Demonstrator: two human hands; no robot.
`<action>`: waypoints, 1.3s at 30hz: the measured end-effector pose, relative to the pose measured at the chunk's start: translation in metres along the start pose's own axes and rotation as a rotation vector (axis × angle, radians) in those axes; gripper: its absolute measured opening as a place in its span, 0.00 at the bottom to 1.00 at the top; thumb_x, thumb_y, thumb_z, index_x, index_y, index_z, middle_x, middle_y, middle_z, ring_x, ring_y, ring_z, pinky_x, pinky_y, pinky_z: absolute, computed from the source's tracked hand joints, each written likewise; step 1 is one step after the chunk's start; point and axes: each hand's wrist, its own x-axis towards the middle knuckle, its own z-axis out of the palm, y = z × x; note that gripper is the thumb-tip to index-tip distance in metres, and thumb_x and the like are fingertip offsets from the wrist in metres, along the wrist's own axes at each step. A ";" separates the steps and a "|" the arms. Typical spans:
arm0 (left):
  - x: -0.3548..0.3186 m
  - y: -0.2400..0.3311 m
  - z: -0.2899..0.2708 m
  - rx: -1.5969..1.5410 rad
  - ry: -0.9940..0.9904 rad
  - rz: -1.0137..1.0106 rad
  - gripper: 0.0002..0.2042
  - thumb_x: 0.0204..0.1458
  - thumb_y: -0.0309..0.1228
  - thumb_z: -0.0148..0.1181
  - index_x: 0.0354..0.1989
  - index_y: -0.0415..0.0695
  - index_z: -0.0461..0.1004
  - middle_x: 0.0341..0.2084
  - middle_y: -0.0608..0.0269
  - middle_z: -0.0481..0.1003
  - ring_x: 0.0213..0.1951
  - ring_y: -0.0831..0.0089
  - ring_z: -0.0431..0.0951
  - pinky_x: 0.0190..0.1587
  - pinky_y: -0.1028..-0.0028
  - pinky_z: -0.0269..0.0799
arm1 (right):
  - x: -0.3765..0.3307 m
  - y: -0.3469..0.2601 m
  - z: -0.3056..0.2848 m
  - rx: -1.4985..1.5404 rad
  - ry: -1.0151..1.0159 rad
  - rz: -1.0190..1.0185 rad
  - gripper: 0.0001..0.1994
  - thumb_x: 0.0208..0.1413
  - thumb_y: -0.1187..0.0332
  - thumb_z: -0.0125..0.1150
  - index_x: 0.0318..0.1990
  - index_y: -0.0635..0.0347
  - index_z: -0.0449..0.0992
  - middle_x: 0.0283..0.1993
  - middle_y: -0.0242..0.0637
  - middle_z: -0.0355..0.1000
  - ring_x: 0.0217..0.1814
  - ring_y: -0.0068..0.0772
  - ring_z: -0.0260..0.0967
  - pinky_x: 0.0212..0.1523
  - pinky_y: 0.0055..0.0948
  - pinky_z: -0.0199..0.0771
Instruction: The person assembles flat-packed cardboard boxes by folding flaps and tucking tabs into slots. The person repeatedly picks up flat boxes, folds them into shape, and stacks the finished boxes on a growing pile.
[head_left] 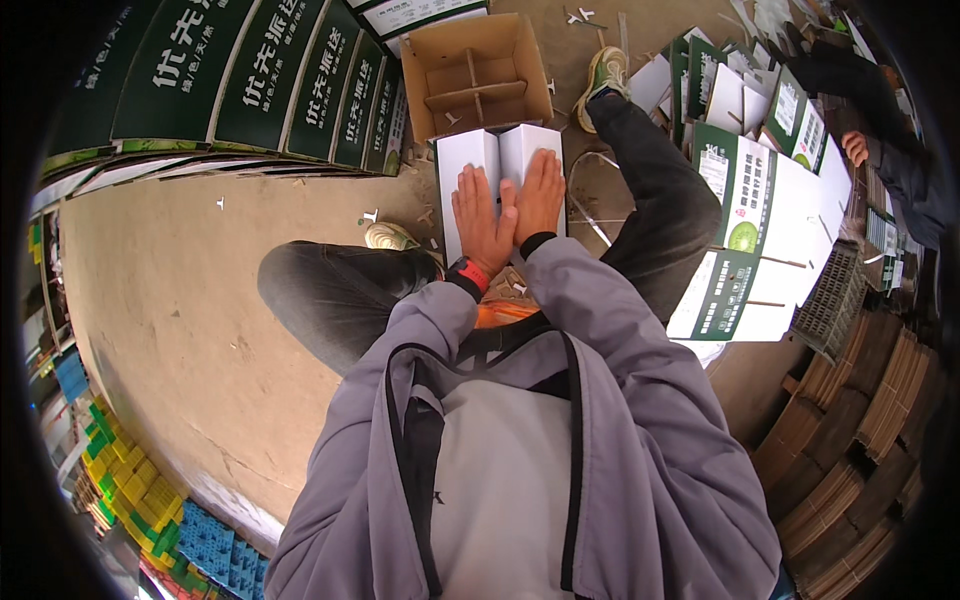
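Between my legs lies a folded white cardboard piece (462, 150), with two raised panels side by side and a dark gap between them. My left hand (484, 222) rests flat on its left panel, fingers stretched out and pointing away from me. On the right panel my right hand (540, 198) is pressed flat too, fingers extended. The thumbs meet near the middle gap. Just beyond the white piece stands an open brown cardboard box (425, 95) with crossed cardboard dividers inside. The underside of the white piece is hidden.
A row of dark green printed cartons (255, 90) stands at the far left. Flat white and green cardboard sheets (745, 240) lean at the right, beside a dark plastic crate (830, 300). Stacked brown cardboard (840, 440) is at the near right. Another person's hand (855, 148) shows far right.
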 end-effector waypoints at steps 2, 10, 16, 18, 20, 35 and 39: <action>0.000 -0.010 0.005 -0.011 -0.024 0.037 0.39 0.72 0.51 0.44 0.82 0.33 0.51 0.82 0.35 0.48 0.83 0.39 0.43 0.82 0.46 0.33 | 0.000 0.000 0.012 -0.070 0.001 -0.048 0.43 0.70 0.49 0.55 0.82 0.66 0.51 0.86 0.62 0.46 0.89 0.61 0.42 0.85 0.60 0.38; 0.021 -0.061 -0.012 0.092 -0.093 0.191 0.35 0.55 0.33 0.69 0.72 0.34 0.67 0.75 0.33 0.62 0.75 0.37 0.62 0.77 0.48 0.58 | 0.029 0.031 -0.020 -0.241 -0.324 -0.157 0.38 0.67 0.49 0.60 0.79 0.59 0.62 0.86 0.56 0.49 0.90 0.54 0.43 0.85 0.60 0.41; 0.016 -0.109 -0.029 -0.714 -0.113 -0.946 0.33 0.63 0.44 0.66 0.66 0.28 0.70 0.62 0.28 0.74 0.67 0.36 0.72 0.70 0.52 0.67 | 0.044 0.093 0.005 0.297 -0.440 0.684 0.49 0.67 0.29 0.51 0.74 0.72 0.66 0.74 0.75 0.63 0.81 0.68 0.59 0.79 0.50 0.58; 0.002 -0.087 -0.048 -0.544 -0.046 -0.870 0.31 0.66 0.44 0.62 0.66 0.27 0.70 0.57 0.29 0.77 0.61 0.42 0.76 0.66 0.55 0.69 | 0.038 0.075 -0.015 0.251 -0.457 0.615 0.52 0.66 0.25 0.45 0.73 0.74 0.67 0.73 0.75 0.65 0.80 0.69 0.61 0.78 0.50 0.59; -0.030 -0.051 -0.090 -0.555 0.053 -0.771 0.29 0.69 0.42 0.59 0.66 0.27 0.69 0.55 0.34 0.77 0.58 0.49 0.78 0.63 0.59 0.71 | 0.021 0.020 -0.070 0.292 -0.416 0.558 0.47 0.70 0.28 0.46 0.68 0.72 0.70 0.69 0.72 0.70 0.73 0.69 0.67 0.73 0.51 0.64; -0.004 -0.001 -0.188 -1.287 0.003 -0.522 0.29 0.80 0.51 0.34 0.71 0.39 0.69 0.63 0.58 0.77 0.63 0.66 0.77 0.68 0.64 0.68 | 0.025 0.003 -0.155 1.576 -0.286 0.395 0.27 0.83 0.48 0.38 0.69 0.58 0.74 0.65 0.34 0.79 0.66 0.33 0.76 0.69 0.37 0.72; -0.005 -0.086 -0.137 -0.758 -0.244 -0.821 0.22 0.75 0.43 0.43 0.55 0.41 0.80 0.50 0.60 0.82 0.57 0.70 0.78 0.59 0.72 0.71 | 0.012 0.049 -0.095 1.489 -0.299 0.732 0.23 0.81 0.54 0.41 0.65 0.56 0.78 0.62 0.35 0.81 0.65 0.34 0.77 0.68 0.39 0.72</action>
